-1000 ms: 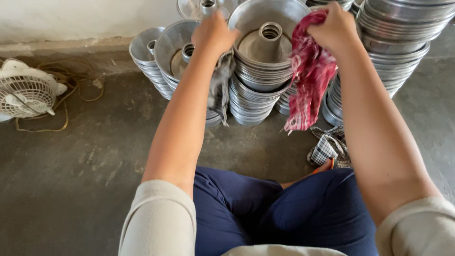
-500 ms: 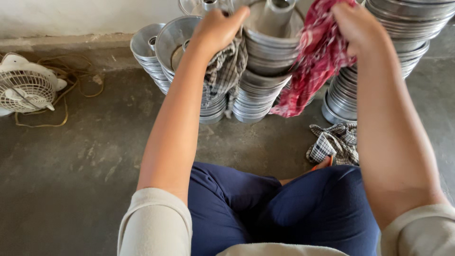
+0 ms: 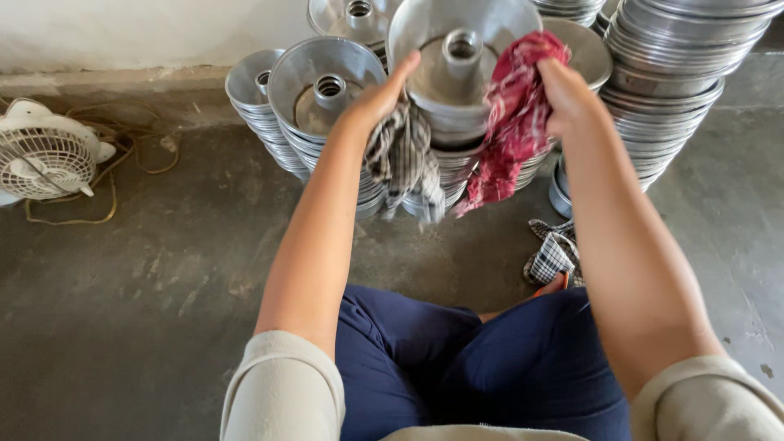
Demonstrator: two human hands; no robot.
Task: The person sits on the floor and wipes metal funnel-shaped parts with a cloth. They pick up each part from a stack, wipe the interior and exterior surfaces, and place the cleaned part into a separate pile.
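Dull silver ring-shaped tube pan (image 3: 457, 61), central funnel upright, held tilted toward the viewer atop a stack of like pans (image 3: 445, 159). Left hand (image 3: 380, 98) grips its rim through a checked cloth (image 3: 404, 163); right hand (image 3: 567, 94) presses a red cloth (image 3: 514, 114) against the opposite rim, fingers clenched.

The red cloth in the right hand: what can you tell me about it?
The red cloth is a soft, crumpled fabric with a faint pale check pattern. The right hand grips its upper part and presses it against the rim of the top metal pan, a shiny ring-shaped pan with a centre tube. The rest of the cloth hangs loose in front of the stack of pans below.
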